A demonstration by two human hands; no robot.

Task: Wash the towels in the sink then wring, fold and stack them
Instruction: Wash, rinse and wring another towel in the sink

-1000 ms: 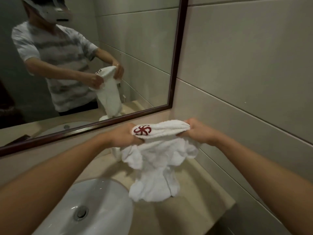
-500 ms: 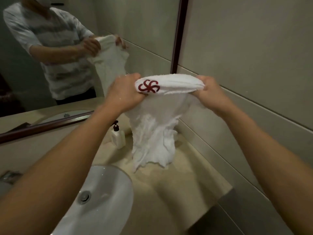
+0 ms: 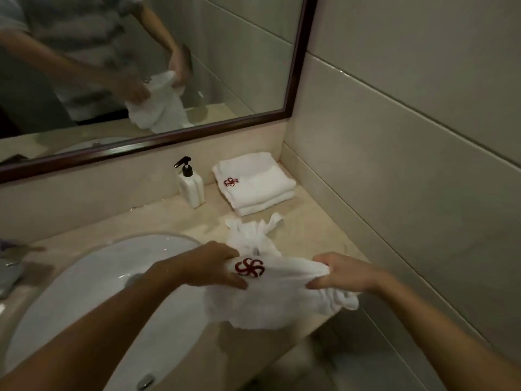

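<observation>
Head cam: my left hand (image 3: 214, 266) and right hand (image 3: 342, 273) each pinching top edge of damp towel (image 3: 282, 294), low over counter (image 3: 313, 230) right of sink (image 3: 93, 280). Tip imo: keep edge taut, lay flat, then fold, add to folded stack (image 3: 253, 183).

1 head cam, close above counter (image 3: 180, 221), facing fwd/down toward mirror (image 3: 296, 80) and corner wall.

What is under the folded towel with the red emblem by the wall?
Under the top folded towel a second folded towel's edge shows, resting on the counter. Whether anything lies between or beneath them is covered.
</observation>
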